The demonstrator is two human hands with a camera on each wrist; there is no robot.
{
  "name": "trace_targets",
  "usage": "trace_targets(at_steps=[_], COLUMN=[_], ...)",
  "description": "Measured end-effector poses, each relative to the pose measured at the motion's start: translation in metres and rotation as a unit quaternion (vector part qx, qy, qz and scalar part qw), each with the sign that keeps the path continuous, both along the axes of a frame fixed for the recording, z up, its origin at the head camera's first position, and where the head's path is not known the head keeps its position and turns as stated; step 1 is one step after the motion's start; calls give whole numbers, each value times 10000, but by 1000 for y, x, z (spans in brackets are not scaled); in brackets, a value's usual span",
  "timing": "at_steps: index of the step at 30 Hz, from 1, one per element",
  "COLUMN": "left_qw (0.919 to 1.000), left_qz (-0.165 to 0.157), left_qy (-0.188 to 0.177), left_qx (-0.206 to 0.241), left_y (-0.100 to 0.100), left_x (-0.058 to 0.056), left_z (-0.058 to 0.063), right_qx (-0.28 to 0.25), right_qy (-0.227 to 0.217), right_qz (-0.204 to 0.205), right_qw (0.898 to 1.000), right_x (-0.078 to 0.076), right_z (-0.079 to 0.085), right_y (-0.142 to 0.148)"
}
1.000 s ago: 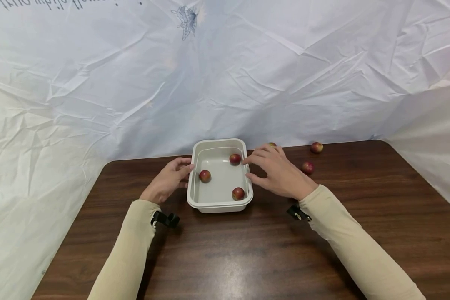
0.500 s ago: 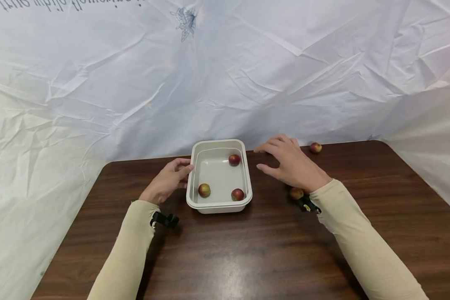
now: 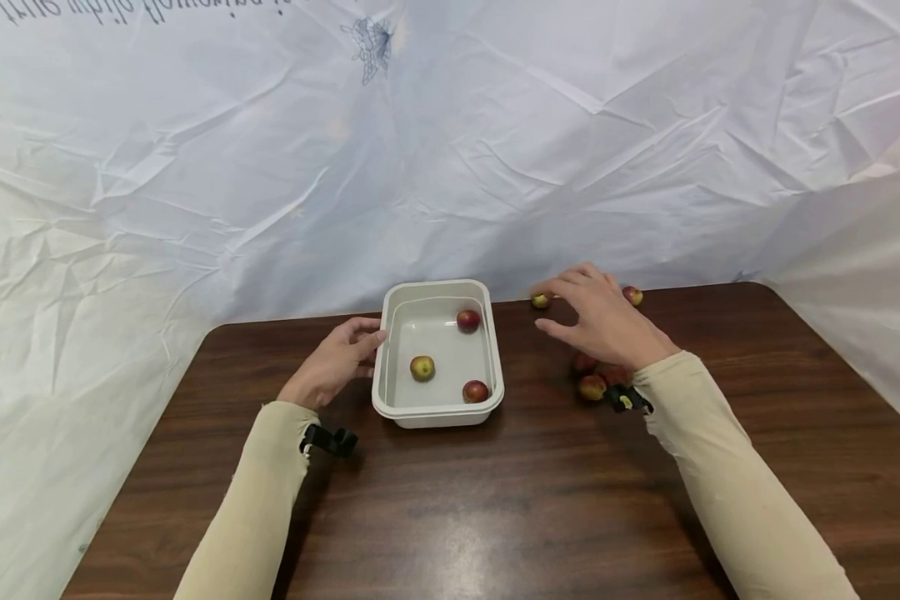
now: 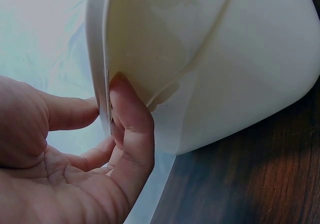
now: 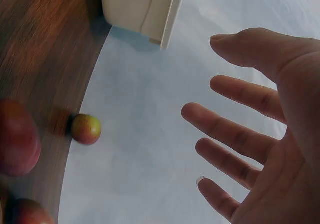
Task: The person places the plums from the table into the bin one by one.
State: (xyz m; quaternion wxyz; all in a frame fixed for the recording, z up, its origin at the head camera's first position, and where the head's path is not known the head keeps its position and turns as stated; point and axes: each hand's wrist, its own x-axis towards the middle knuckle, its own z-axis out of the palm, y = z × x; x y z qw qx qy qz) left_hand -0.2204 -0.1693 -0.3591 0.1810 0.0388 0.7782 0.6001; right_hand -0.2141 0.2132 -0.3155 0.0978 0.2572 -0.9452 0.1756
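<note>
My left hand (image 3: 337, 358) pinches the left rim of a pale plastic container (image 3: 450, 354). In the left wrist view its thumb lies on one side of the rim (image 4: 100, 49) and its fingers curl against the other. Inside the container lie 3 small apples: a yellow-green apple (image 3: 422, 367) near the middle, a red apple (image 3: 468, 320) at the far right and another red apple (image 3: 476, 391) at the near right. My right hand (image 3: 607, 321) hovers right of the container, fingers spread and holding nothing. Closest to its fingertips in the head view is a yellowish apple (image 3: 541, 301).
Below my right wrist more apples, among them a red-yellow apple (image 3: 592, 387), rest on the dark wooden table (image 3: 420, 500), partly covered by the hand. One apple (image 3: 632, 295) sits by the table's back edge. A wrinkled white sheet (image 3: 450, 167) hangs directly behind the table.
My right hand has moved right, away from the container's right rim. The left-hand apple inside has rolled toward the near side, then inward, showing its yellow-green side. My left hand stays put.
</note>
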Motion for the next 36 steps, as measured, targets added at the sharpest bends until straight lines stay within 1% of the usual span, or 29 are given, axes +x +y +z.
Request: trace_targets(at_steps=[4, 9, 18, 23, 36], left_qw=[10000, 10000, 10000, 10000, 10000], left_qz=[4, 7, 1, 7, 14], left_qy=[-9, 5, 19, 16, 7], left_qx=[15, 54, 16, 15, 18], left_y=[0, 0, 0, 0, 1], left_x=[0, -1, -1, 0, 0], left_z=[-1, 0, -1, -1, 0], right_qx=[-28, 21, 304, 522, 635], right_qy=[-120, -140, -446, -520, -1083], right_qz=[-153, -300, -520, -688, -797], right_qw=[9998, 9994, 9972, 9949, 9889], right_x=[-2, -6, -10, -14, -19], right_z=[-1, -1, -2, -5, -10], right_y=[8, 16, 30, 36, 49])
